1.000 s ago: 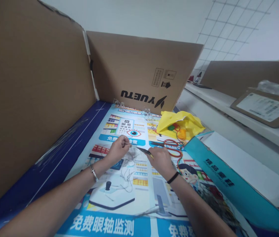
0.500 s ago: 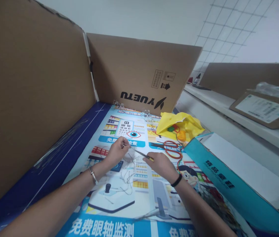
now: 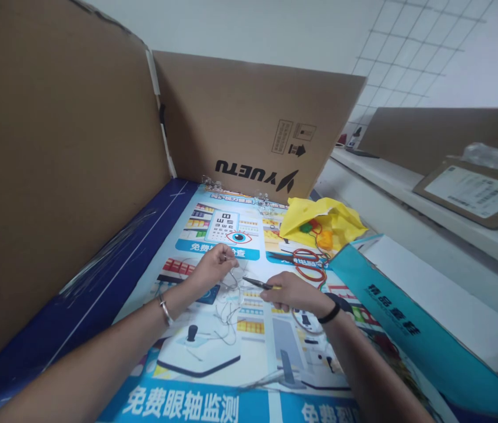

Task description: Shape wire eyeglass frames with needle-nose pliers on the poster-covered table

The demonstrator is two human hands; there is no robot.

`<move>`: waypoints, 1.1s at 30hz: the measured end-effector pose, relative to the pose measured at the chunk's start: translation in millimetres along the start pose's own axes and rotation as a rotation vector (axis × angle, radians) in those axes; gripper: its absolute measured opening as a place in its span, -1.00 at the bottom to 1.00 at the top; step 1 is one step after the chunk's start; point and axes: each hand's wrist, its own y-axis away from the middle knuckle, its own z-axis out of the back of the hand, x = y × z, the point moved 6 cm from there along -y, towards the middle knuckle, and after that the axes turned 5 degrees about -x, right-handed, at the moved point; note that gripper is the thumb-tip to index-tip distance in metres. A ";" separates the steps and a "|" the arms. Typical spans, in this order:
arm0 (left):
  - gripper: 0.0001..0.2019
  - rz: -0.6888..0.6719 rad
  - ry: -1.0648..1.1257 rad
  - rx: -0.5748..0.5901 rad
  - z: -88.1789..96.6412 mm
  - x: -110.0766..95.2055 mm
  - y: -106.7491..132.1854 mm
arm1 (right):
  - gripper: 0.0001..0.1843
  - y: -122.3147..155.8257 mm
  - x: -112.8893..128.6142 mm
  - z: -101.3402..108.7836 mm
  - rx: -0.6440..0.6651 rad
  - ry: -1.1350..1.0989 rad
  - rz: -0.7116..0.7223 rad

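Note:
My left hand [image 3: 219, 264] is pinched closed on a thin wire [image 3: 233, 280], whose lower end curls out below the fingertips. My right hand [image 3: 295, 292] is wrapped round slim long-nose pliers [image 3: 255, 283], dark at the tip with a bit of yellow at the grip. Their tip points left, a little apart from the wire. Beneath the hands, loose bent wires [image 3: 226, 320] lie on the printed sheet [image 3: 257, 343]. Red-handled scissors [image 3: 308, 264] rest beyond my right hand.
A yellow bag [image 3: 341, 217] with coloured yarn stands behind the scissors. At right is a turquoise box [image 3: 407, 329]. Cardboard panels [image 3: 249, 117] wall the back and left. Straight wires [image 3: 107, 252] lie at left, and small clear pieces [image 3: 264, 202] sit by the back panel.
My right hand with the pliers has drawn back to the right and slightly down, away from my left hand. My left hand stays nearly in place, its wire now showing below the fingers.

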 end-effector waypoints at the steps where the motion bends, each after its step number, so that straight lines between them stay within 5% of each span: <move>1: -0.85 0.015 0.011 -0.006 0.7 0.8 -0.5 | -0.67 -0.2 4.2 1.8 -0.025 0.069 0.042; 5: -0.83 0.054 0.084 -0.019 3.0 1.0 -0.7 | -0.70 3.9 14.5 13.5 -0.126 0.286 0.177; 11: -0.81 0.104 0.135 0.020 1.3 -0.2 3.1 | -0.68 12.8 8.4 31.7 -0.173 0.318 0.210; 15: -0.82 0.128 0.096 0.034 -1.9 3.4 2.8 | -0.70 12.0 12.4 40.9 -0.454 0.410 0.172; 24: -0.83 0.071 -0.017 0.053 -5.4 12.7 0.8 | -0.83 8.9 31.8 16.0 -0.756 0.846 0.372; 33: -0.80 0.074 -0.024 0.092 -8.3 15.6 1.8 | -0.89 7.5 32.1 6.1 -0.820 0.947 0.468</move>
